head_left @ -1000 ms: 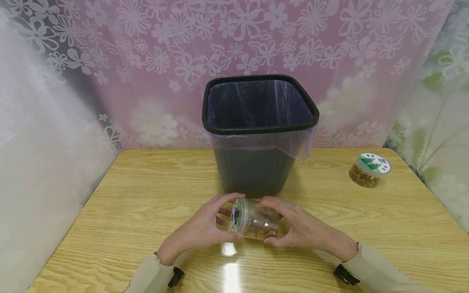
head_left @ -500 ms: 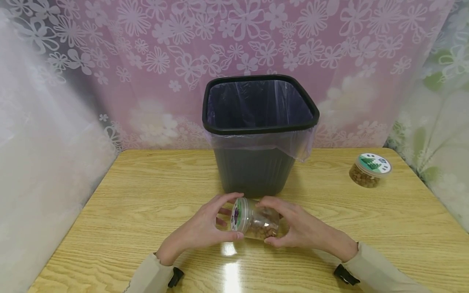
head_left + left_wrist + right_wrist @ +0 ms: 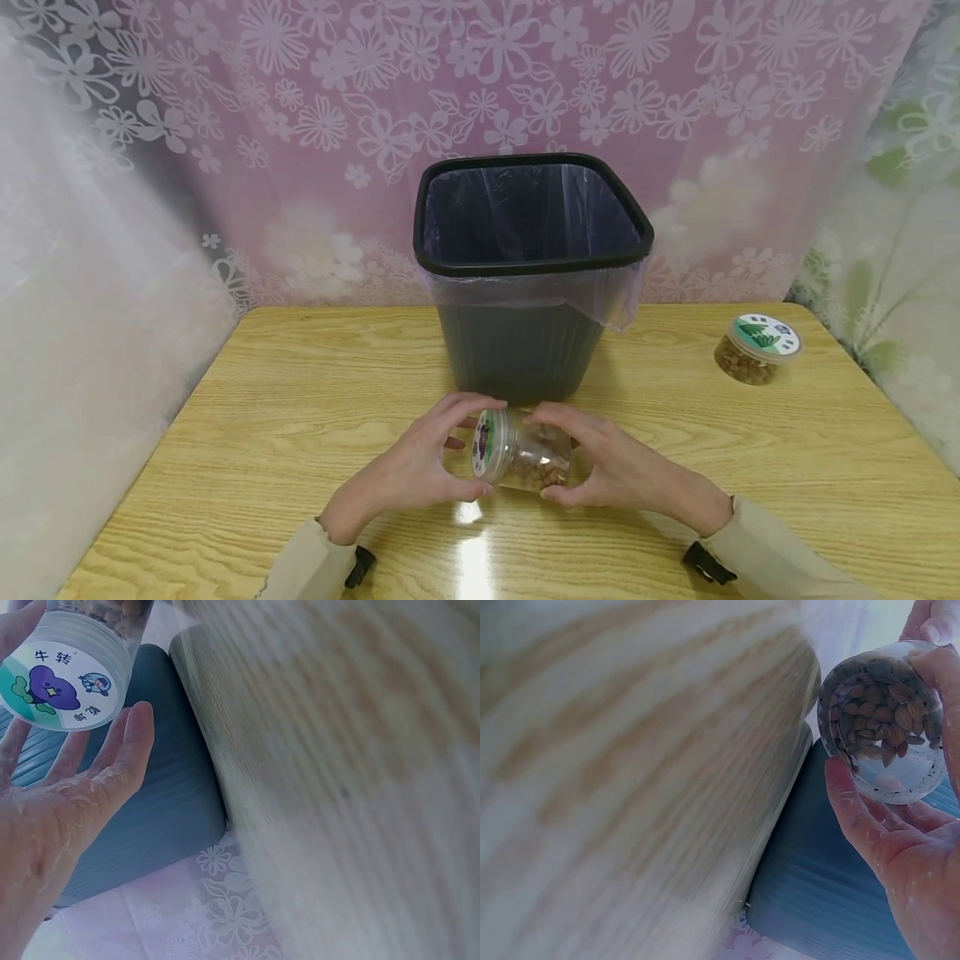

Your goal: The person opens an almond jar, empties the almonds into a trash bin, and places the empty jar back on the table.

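A clear plastic jar point(image 3: 528, 446) lies on its side, low over the table in front of the bin. Its lid point(image 3: 64, 686), with a white and green label and a purple cartoon, faces left. My left hand point(image 3: 408, 462) holds the lid's edge, thumb on the near side and fingers on the far side. Around the jar's base end curls my right hand point(image 3: 626, 458). Through the base, the right wrist view shows almonds point(image 3: 881, 712) gathered inside.
A dark bin point(image 3: 517, 350) with a purplish liner bag stands just beyond the hands. Far right on the wooden table point(image 3: 315, 375) sits a second lidded jar point(image 3: 750, 358) of brown pieces. A pink flowered curtain point(image 3: 322, 167) hangs behind.
My left thumb and fingers have shifted slightly around the lid's edge, and the label is turned a little. The right hand and the bin look the same.
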`<state>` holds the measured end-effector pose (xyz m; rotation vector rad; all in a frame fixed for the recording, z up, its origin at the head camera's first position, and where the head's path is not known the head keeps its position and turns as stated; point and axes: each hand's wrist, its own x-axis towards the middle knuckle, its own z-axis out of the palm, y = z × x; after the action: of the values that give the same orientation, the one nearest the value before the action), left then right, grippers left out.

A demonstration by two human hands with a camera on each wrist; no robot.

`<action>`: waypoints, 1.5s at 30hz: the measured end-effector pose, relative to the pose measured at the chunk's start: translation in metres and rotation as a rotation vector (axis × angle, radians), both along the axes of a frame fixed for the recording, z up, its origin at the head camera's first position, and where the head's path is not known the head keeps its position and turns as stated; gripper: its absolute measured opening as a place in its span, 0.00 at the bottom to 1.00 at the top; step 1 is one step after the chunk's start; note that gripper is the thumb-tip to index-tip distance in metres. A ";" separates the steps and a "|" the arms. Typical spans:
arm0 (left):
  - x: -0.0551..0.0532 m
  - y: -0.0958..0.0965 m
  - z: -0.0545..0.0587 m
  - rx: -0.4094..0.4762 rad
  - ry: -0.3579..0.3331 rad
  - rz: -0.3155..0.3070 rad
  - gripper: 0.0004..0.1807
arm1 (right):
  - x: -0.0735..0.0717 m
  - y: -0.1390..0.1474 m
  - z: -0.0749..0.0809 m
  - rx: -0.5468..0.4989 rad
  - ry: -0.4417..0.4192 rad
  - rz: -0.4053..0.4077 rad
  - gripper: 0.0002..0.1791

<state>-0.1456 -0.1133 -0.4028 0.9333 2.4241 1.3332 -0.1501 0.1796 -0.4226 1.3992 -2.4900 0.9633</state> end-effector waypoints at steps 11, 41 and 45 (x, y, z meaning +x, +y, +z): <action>0.000 0.000 -0.001 0.004 -0.019 0.018 0.48 | 0.001 -0.001 0.005 0.018 -0.031 0.017 0.43; 0.000 -0.002 0.000 -0.041 -0.139 0.112 0.45 | 0.001 0.000 0.008 0.083 -0.009 -0.009 0.43; 0.000 -0.003 0.000 -0.043 -0.150 0.108 0.45 | 0.001 -0.001 0.008 0.080 -0.008 -0.007 0.43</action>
<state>-0.1461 -0.1167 -0.4032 0.6745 2.4074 1.3299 -0.1494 0.1790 -0.4145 1.4109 -2.5641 0.8797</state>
